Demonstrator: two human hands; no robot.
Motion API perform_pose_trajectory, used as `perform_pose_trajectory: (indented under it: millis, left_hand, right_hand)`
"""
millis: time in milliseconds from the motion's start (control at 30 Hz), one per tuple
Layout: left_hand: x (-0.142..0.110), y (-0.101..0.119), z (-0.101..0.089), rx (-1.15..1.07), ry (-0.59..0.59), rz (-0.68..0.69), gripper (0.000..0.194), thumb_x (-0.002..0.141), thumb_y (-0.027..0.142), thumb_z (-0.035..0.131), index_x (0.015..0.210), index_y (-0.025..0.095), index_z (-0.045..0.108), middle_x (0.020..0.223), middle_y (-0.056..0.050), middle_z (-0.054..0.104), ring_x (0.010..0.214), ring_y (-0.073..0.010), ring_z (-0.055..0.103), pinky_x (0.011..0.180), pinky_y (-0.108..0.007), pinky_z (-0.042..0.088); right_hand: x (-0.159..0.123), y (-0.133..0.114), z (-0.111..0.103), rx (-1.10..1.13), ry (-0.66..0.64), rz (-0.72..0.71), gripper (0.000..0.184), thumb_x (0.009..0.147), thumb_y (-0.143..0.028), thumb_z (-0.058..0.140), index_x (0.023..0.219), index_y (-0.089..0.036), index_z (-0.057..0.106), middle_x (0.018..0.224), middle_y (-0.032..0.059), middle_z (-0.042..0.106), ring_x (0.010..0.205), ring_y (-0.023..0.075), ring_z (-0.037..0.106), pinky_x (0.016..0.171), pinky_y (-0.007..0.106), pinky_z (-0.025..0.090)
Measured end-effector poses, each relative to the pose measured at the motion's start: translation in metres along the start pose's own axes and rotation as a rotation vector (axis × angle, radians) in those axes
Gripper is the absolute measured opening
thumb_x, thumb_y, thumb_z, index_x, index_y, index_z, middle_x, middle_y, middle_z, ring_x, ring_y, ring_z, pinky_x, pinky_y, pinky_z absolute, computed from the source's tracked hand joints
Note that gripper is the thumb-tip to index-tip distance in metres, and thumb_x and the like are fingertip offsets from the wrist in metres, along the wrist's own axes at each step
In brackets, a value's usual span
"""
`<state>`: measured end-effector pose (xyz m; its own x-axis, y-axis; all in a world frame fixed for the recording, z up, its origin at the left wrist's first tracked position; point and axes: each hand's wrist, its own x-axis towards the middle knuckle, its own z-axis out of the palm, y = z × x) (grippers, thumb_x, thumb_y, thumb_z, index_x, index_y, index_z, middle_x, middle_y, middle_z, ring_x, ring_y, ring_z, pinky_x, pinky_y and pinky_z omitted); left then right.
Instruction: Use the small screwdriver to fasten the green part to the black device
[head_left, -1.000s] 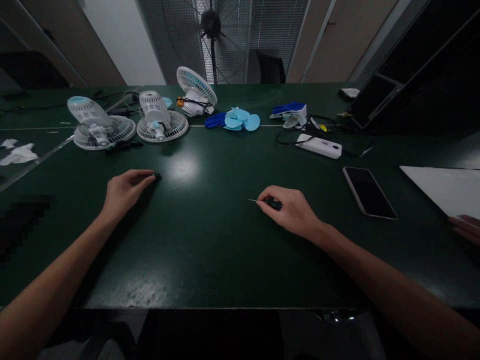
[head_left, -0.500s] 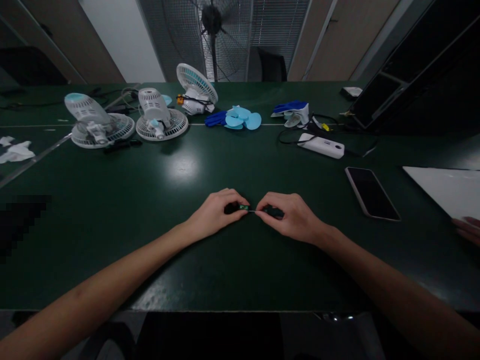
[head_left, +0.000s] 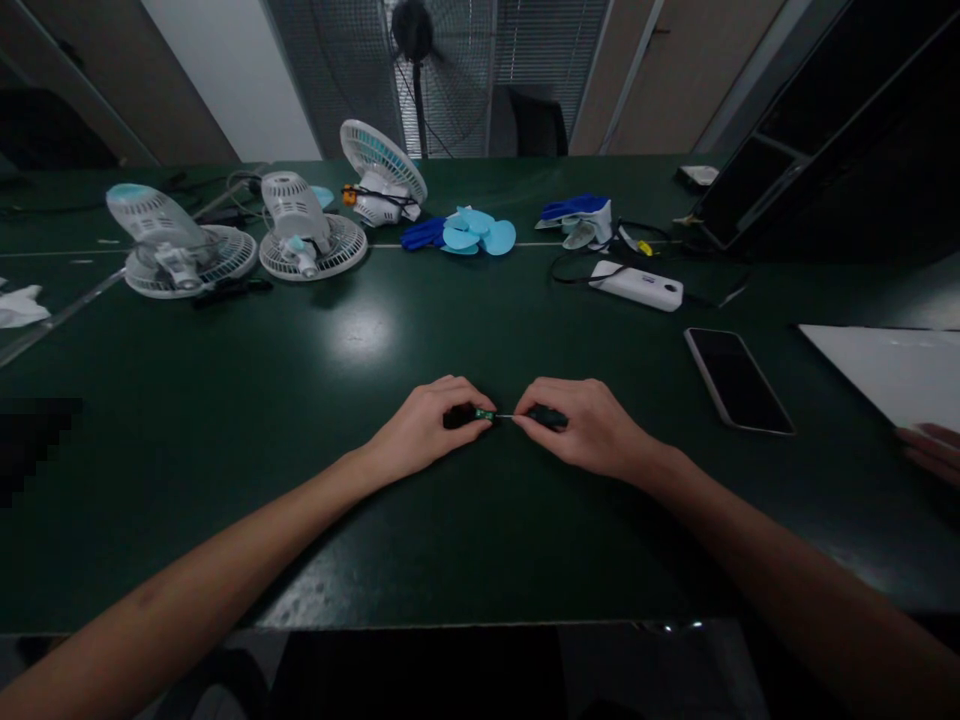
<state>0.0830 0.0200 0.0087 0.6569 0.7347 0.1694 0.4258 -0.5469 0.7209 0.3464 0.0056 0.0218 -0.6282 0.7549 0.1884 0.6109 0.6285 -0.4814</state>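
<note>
Near the middle of the table's front half, my left hand (head_left: pixel 435 420) pinches a small bright green piece (head_left: pixel 485 414) between thumb and fingertips. Most of that piece is hidden by the fingers. Facing it, my right hand (head_left: pixel 585 420) is closed on a thin metal shaft (head_left: pixel 505 416), which looks like that of a small screwdriver. The shaft bridges the narrow gap between both sets of fingertips, in line with the green piece. Whether the two are joined is too small to tell. Inside the right hand's grip it looks dark, possibly a handle.
Fan parts lie at the back left: white fan heads (head_left: pixel 311 245) and light blue blades (head_left: pixel 478 232). Work gloves (head_left: pixel 577 218), a white power strip (head_left: pixel 637 286) and a phone (head_left: pixel 739 380) are further right. Another person's hand (head_left: pixel 930 447) touches a white sheet (head_left: pixel 892 365).
The metal shaft now lines up with the green piece; before, it sat slightly below it. Both hands stay nearly in place. The view has shifted a little.
</note>
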Motion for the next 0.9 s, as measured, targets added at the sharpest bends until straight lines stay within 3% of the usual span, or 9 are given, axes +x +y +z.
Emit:
perform_pose_trajectory:
  millis: [800, 900]
  left_hand:
    - [0.001, 0.001, 0.000, 0.000, -0.030, 0.008, 0.020, 0.098, 0.031, 0.063, 0.113, 0.020, 0.072, 0.107, -0.005, 0.067, 0.095, -0.0184, 0.060, 0.084, -0.033, 0.049]
    - [0.002, 0.000, 0.000, -0.007, -0.034, 0.019, 0.019, 0.097, 0.029, 0.064, 0.112, 0.020, 0.071, 0.107, -0.005, 0.068, 0.097, -0.0191, 0.061, 0.086, -0.034, 0.049]
  right_hand:
    - [0.005, -0.004, 0.007, 0.054, 0.037, 0.021, 0.007, 0.096, -0.024, 0.066, 0.099, -0.021, 0.070, 0.095, 0.0023, 0.071, 0.082, 0.0173, 0.065, 0.073, 0.031, 0.046]
    - [0.007, -0.013, 0.012, 0.161, 0.090, -0.009, 0.008, 0.096, -0.024, 0.066, 0.100, -0.021, 0.071, 0.095, 0.0029, 0.071, 0.083, 0.0170, 0.065, 0.073, 0.030, 0.048]
